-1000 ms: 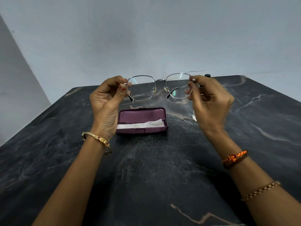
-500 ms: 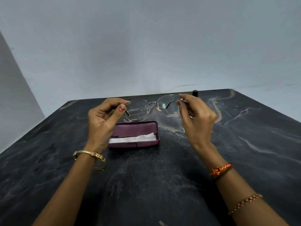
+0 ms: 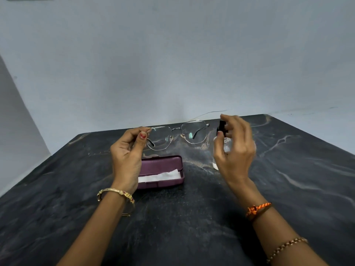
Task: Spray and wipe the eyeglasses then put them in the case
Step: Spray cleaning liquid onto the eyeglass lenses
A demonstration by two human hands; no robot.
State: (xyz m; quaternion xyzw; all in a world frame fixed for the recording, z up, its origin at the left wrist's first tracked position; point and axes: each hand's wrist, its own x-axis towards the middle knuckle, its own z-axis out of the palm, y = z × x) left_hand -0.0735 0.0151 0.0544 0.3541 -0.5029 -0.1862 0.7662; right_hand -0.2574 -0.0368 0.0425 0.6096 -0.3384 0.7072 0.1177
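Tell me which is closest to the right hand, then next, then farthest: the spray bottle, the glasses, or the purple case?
From the right hand:
1. Spray bottle, right at its fingers.
2. Glasses, just to its left, held up by the left hand.
3. Purple case, lying open on the table, lower left.

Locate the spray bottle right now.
In the head view the spray bottle stands on the dark table, right of the open case, with the right hand curled around it, right of the eyeglasses.

Dark marbled table (image 3: 288,189), open purple case (image 3: 163,166), clear spray bottle (image 3: 221,148)
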